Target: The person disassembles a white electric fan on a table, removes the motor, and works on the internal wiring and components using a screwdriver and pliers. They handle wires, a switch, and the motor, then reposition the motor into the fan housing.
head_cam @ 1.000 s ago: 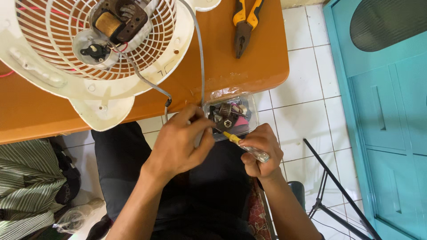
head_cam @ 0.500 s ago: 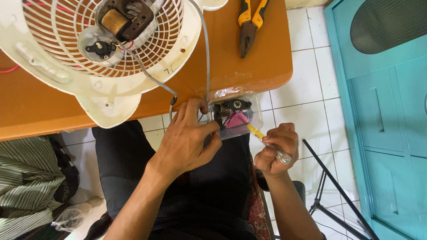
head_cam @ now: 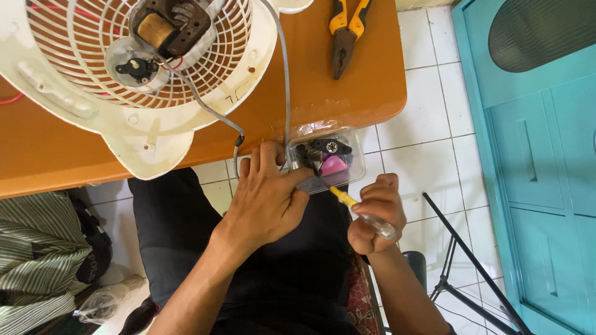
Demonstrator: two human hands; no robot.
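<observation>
Right hand (head_cam: 375, 214) is gripping a clear-handled screwdriver (head_cam: 363, 212) in a closed fist, its yellow shaft pointing toward the clear plastic box (head_cam: 326, 158). Left hand (head_cam: 267, 198), just beside it, is pinching a small black part (head_cam: 305, 160) at the box's near edge, fingers narrow. Inside the box a black piece and a pink piece are lying; the rest is unclear. Judging by this, parts are being sorted while the fan is sitting unassembled. Beyond both hands, on the bench (head_cam: 347, 93), the white fan housing (head_cam: 143, 74) is lying open with its motor exposed, and orange-handled pliers (head_cam: 344, 34) are resting further right.
</observation>
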